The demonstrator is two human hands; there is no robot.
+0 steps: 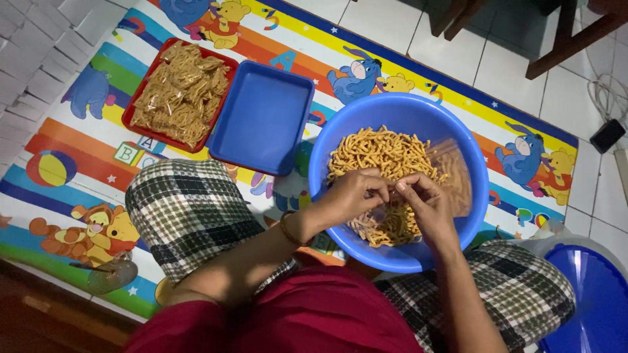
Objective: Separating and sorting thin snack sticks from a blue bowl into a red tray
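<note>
both hands (392,193) pinch snack sticks (386,157) over basin (327,147).

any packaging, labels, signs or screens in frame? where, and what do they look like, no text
Clear plastic bag: inside the blue basin, right side, beside the fried snack sticks; transparent, partly filled.
Play mat: under everything; printed with bright stripes, cartoon animals, letter blocks.
No labels, signs or screens visible.

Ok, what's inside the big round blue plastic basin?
The big round blue plastic basin holds orange fried stick snacks and a clear plastic bag. Both hands cover the middle; the bottom beneath stays hidden.
</note>
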